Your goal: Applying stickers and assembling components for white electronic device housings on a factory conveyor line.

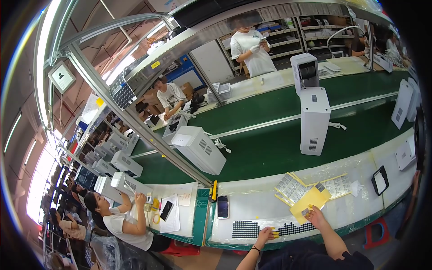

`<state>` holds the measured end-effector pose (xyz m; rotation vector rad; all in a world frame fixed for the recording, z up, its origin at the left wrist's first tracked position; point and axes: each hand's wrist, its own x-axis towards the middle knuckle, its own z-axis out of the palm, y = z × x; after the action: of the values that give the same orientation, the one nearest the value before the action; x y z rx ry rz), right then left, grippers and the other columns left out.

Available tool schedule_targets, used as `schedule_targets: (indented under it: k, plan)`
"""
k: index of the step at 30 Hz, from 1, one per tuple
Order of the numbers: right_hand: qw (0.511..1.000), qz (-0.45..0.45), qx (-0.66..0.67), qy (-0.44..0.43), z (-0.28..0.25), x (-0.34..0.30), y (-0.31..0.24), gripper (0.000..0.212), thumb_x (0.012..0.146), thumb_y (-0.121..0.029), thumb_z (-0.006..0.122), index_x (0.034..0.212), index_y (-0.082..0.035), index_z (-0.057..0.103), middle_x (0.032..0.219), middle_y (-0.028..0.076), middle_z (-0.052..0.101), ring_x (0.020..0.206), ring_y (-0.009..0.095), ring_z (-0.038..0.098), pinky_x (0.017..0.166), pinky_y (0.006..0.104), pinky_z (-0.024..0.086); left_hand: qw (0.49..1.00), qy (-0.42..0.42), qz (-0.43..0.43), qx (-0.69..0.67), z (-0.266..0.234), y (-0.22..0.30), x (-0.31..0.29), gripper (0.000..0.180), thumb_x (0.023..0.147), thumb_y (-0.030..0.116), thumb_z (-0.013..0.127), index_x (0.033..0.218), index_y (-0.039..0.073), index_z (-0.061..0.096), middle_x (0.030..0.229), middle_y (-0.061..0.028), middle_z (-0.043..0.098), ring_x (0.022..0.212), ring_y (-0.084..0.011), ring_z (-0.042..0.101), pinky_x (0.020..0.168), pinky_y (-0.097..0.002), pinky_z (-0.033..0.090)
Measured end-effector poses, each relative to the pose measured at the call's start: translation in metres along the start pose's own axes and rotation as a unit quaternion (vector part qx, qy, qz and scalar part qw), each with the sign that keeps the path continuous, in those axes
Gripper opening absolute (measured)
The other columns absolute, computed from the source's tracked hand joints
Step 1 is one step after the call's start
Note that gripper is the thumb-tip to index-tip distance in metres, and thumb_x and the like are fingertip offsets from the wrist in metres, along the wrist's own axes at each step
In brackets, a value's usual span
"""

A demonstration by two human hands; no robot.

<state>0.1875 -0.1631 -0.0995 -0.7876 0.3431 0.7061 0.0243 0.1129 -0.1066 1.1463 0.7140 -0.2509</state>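
Table (pixel 252 202): pale-topped, bearing rows of black dots (pixel 245 229)
Yellow sheet (pixel 310 200): near edge inside the right grip (pixel 317 218)
Right grip: clamped on that edge
Left grip (pixel 265 236): among the dots; whether together or apart, cannot tell

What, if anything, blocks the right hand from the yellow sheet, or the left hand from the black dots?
Nothing visible: the right hand has its fingers at the yellow sheet, and the left hand is beside the black dots.
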Motion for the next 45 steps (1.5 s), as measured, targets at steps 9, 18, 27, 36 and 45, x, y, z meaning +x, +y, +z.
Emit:
schedule_targets:
  k: [9,18,27,36,45]
  plan:
    - [1.000,-0.003,-0.002,-0.006,-0.001,0.000,0.001,0.034,0.094,-0.033,0.050,0.119,-0.009,0.049,0.098,0.013,0.056,0.093,0.025,0.058,0.087,0.0421,0.048,1.000,0.002,0.003,0.005,0.002,0.005,-0.004,0.023,0.095,0.021,0.050,0.109,0.004,0.058,0.085,-0.0068,0.059,0.072,-0.0176,0.064,0.067,-0.0296,0.057]
    - [1.000,0.000,0.001,0.011,0.008,-0.005,-0.001,0.033,0.093,-0.033,0.052,0.117,-0.010,0.050,0.092,0.010,0.055,0.085,0.022,0.057,0.086,0.0402,0.050,1.000,0.004,-0.009,0.002,-0.002,0.003,-0.001,0.023,0.095,0.021,0.050,0.109,0.005,0.058,0.086,-0.0059,0.058,0.072,-0.0175,0.064,0.066,-0.0297,0.057]
    - [1.000,-0.002,0.002,0.011,0.007,-0.001,0.001,0.033,0.093,-0.032,0.053,0.116,-0.010,0.051,0.092,0.011,0.057,0.085,0.023,0.058,0.086,0.0409,0.050,1.000,0.002,-0.007,0.012,-0.005,0.003,0.002,0.024,0.095,0.023,0.051,0.109,0.005,0.058,0.086,-0.0056,0.057,0.071,-0.0167,0.064,0.066,-0.0296,0.057]
    - [1.000,-0.012,-0.001,0.001,-0.007,0.002,0.006,0.036,0.092,-0.034,0.054,0.119,-0.011,0.050,0.095,0.011,0.058,0.089,0.024,0.059,0.086,0.0413,0.049,0.999,0.001,-0.038,0.011,0.004,0.017,-0.006,0.022,0.095,0.024,0.051,0.107,0.006,0.057,0.082,-0.0035,0.058,0.067,-0.0133,0.062,0.063,-0.0265,0.055]
    - [0.999,-0.010,-0.009,0.034,0.001,0.001,0.006,0.037,0.091,-0.034,0.054,0.119,-0.011,0.050,0.098,0.012,0.059,0.090,0.024,0.059,0.084,0.0399,0.049,0.998,0.038,-0.055,-0.016,-0.014,0.028,0.019,0.027,0.091,0.030,0.053,0.106,0.009,0.060,0.078,-0.0005,0.058,0.062,-0.0110,0.059,0.051,-0.0216,0.044]
